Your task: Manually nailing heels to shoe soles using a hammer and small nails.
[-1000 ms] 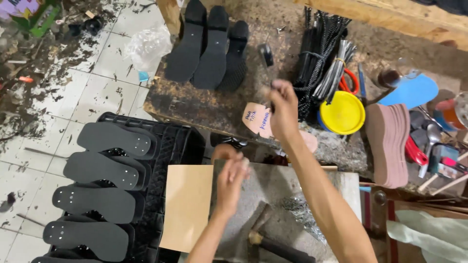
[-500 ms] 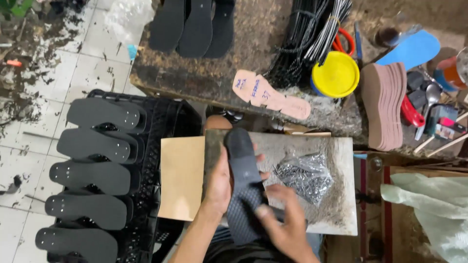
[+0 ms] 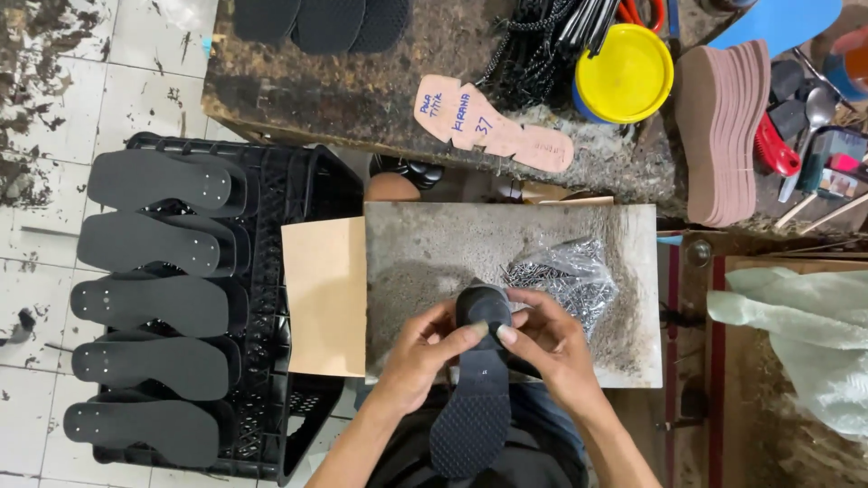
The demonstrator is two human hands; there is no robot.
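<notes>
I hold a black rubber sandal sole lengthwise over the grey stone work slab, its toe end toward my body. My left hand grips its left side and my right hand grips its right side, both thumbs pressing near the heel end. A clear bag of small metal nails lies on the slab just beyond my right hand. A tan cardboard sheet sticks out from the slab's left edge.
A black plastic crate at left carries several black soles laid in a row. On the bench beyond lie a pink paper sole pattern, a yellow lid, a stack of tan insoles, black straps and tools.
My right hand, reaching to the far bench a second ago, came back. Both hands now hold a black sole, pulled closer to my body than half a second ago.
</notes>
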